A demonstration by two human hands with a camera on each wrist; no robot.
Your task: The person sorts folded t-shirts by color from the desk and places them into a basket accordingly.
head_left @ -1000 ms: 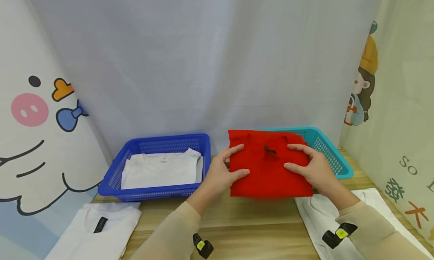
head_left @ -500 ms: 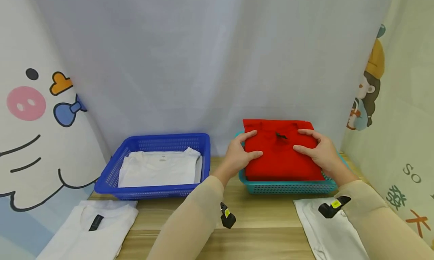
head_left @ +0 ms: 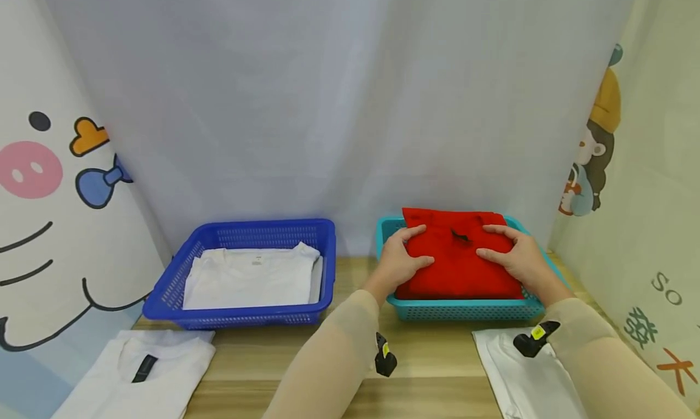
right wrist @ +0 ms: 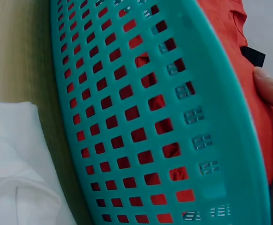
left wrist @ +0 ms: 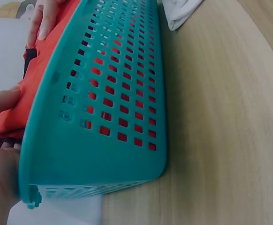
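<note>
A folded red shirt [head_left: 456, 273] with a dark neck label sits inside the teal basket [head_left: 467, 310], its back edge standing above the far rim. My left hand [head_left: 398, 262] holds the shirt's left side, thumb on top; in the left wrist view some of its fingertips show beneath the cloth. On the opposite side, my right hand [head_left: 521, 260] grips the shirt with thumb and index finger spread over its top; its remaining fingers are hidden. Through the basket's holes in the right wrist view, red cloth [right wrist: 139, 136] is visible.
To the left stands a blue basket [head_left: 237, 316] holding folded white shirts [head_left: 248, 282]. A white shirt with a black label [head_left: 147, 370] lies at the front left. Folded white cloth [head_left: 525, 376] lies in front of the teal basket. A pale curtain [head_left: 350, 103] hangs behind.
Both hands have carried the red shirt right and away from me, from above the table into the teal basket. Over the last half second it has sunk lower there.
</note>
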